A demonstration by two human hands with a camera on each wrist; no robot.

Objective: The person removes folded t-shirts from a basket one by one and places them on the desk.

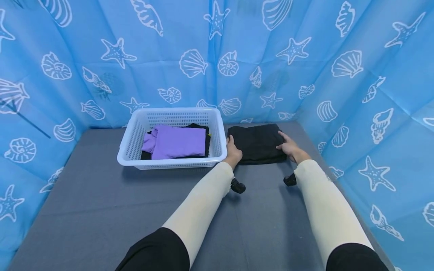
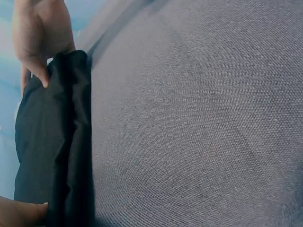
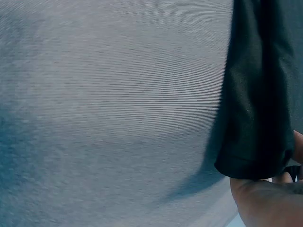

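A folded black garment [image 1: 258, 145] lies on the grey surface to the right of the white basket, its layered folds showing along the near edge. At its left side my left hand [image 1: 233, 152] grips the edge, thumb on top; in the left wrist view just part of this hand [image 2: 21, 213] shows at the bottom corner. My right hand [image 1: 291, 147] holds the opposite side, with the thumb over the cloth and other fingers partly hidden at the end. In the right wrist view the right hand [image 3: 270, 201] sits against the garment's end [image 3: 258, 118].
A white perforated basket [image 1: 179, 163] stands left of my left hand, close to it. Inside are a folded purple cloth [image 1: 179, 141] and black cloth [image 1: 207, 145] beneath. Blue shell-printed curtains [image 1: 203, 49] border the grey-covered table [image 1: 135, 210] at the back and sides.
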